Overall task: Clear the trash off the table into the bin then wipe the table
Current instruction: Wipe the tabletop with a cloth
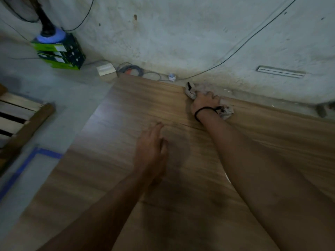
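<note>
A wooden table (126,113) fills the lower half of the head view. At its far edge by the wall, my right hand (204,102) presses down on a crumpled grey-white cloth (226,112) whose ends stick out on both sides of the hand. A black band circles that wrist. My left hand (152,149) lies over the middle of the table with fingers relaxed and straight, holding nothing. No bin is in view.
A rough white wall (199,33) with a black cable runs right behind the table. On the floor at the left stand green boxes (59,53), a small white box (106,69) and coiled cables (132,69). A wooden slatted frame (20,116) and blue tape (23,167) lie at the left.
</note>
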Demonstrator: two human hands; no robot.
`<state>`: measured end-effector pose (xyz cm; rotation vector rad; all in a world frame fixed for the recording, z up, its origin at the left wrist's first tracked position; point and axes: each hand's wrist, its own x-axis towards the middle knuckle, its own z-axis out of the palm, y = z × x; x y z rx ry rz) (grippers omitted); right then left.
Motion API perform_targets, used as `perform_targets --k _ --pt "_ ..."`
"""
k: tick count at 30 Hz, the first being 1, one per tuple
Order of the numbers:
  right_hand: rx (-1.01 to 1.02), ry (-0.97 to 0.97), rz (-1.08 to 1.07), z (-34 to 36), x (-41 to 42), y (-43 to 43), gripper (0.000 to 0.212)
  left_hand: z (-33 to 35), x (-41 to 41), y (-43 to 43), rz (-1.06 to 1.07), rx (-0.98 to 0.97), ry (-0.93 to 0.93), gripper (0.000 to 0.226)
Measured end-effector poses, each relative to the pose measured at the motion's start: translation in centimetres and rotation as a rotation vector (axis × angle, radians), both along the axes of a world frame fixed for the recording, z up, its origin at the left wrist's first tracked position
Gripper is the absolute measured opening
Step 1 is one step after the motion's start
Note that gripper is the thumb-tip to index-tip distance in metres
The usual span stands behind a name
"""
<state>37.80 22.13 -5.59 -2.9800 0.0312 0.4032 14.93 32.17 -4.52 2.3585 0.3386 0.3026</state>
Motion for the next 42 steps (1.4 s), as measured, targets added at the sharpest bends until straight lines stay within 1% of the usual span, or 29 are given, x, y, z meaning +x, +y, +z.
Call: perform_targets --k 2,4,6,11,17,22,27,31,35,39,42 --pt "0.02 0.0 0.043 0.1 -0.6 3.6 0.047 -0.9 0.2 4.6 -0.004 0.161 0.059 0.047" --pt "0.044 0.005 0.085 0.0 -1.1 6.8 0.049 -2.1 -0.2 8.7 0.032 0.252 0.129 0.046" --pt "0.066 -0.005 0.116 -0.1 -1.5 9.6 0.05 -3.4 -0.6 11.2 0.042 0.311 0.14 0.044" --pt "0.067 -0.027 0.186 -0.4 -1.6 15.3 0.05 -4.7 -0.5 11.9 0.036 0.313 0.053 0.031" --pt "0.073 -0.019 0.318 -0.3 -1.7 21.9 0.052 -4.5 -0.7 11.4 0.062 0.3 0.023 0.028" --pt "0.064 -0.035 0.541 -0.4 -2.4 25.2 0.052 -4.4 -0.5 11.1 0.066 0.283 0.01 0.029" --pt "0.029 -0.026 0.835 0.4 -4.1 24.4 0.053 -4.4 -0.5 10.9 0.06 0.29 0.016 0.028" --pt "0.081 0.029 0.999 0.9 -4.5 22.1 0.057 -4.3 -0.6 10.8 0.046 0.32 0.021 0.029" --pt "0.107 0.107 1.006 1.5 -4.1 19.4 0.063 -3.9 -1.1 11.0 0.048 0.352 -0.01 0.031" --pt "0.143 0.207 1.011 1.8 -3.8 15.7 0.065 -3.5 -1.7 10.8 0.094 0.449 -0.078 0.033" --pt "0.175 0.244 0.979 2.0 -4.5 13.5 0.064 -3.3 -1.8 10.7 0.163 0.42 -0.11 0.033"
